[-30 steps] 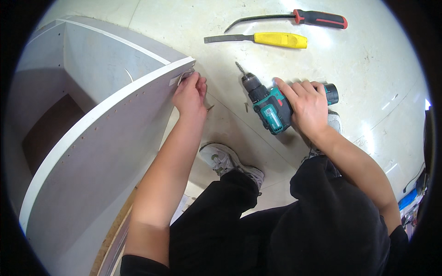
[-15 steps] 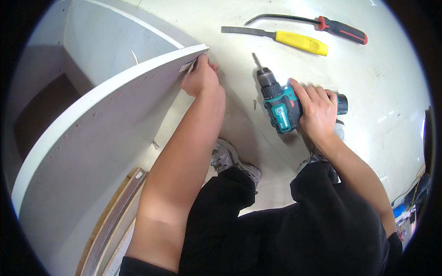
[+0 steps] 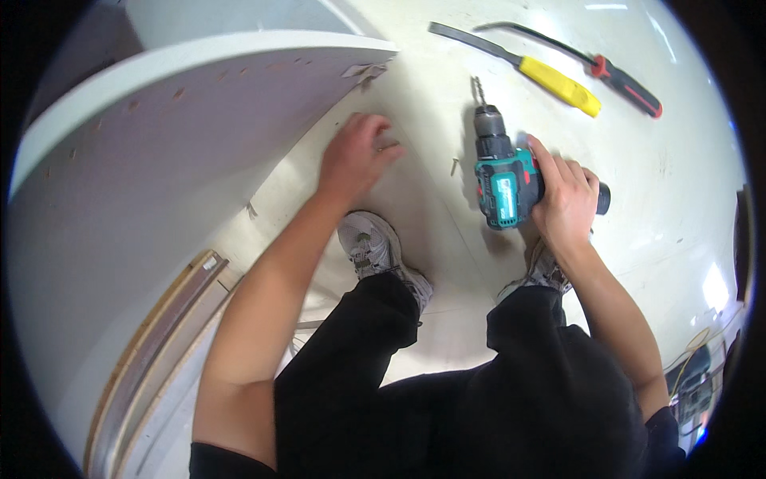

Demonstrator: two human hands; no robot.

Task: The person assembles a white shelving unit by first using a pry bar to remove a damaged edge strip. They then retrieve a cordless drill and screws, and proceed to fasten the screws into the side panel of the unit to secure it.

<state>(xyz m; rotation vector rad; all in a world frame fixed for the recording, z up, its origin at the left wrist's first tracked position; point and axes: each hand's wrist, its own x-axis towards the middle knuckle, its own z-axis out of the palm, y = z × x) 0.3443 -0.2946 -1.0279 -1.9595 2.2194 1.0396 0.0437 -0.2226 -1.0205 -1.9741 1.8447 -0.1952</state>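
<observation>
My right hand (image 3: 568,195) is closed round the handle of a teal and black cordless drill (image 3: 506,191), whose bit points to the far side. My left hand (image 3: 357,156) hangs over the floor beside a large whitish panel (image 3: 199,144), apart from it. Its fingers are curled together and slightly blurred; a small dark spot shows between thumb and fingers, too unclear to name. Torn pale material (image 3: 365,73) sticks to the panel's far corner. A small screw (image 3: 454,167) lies on the floor left of the drill.
Beyond the drill lie a yellow-handled chisel-like tool (image 3: 558,85) and a bent pry bar (image 3: 626,85) with a black and red handle. Several boards (image 3: 163,343) lean at lower left. My shoes (image 3: 371,246) stand on the pale floor. Cables and equipment (image 3: 694,375) sit at the right edge.
My left hand has come away from the panel's far corner toward me. My right hand still grips the drill, which has turned slightly. The view has shifted.
</observation>
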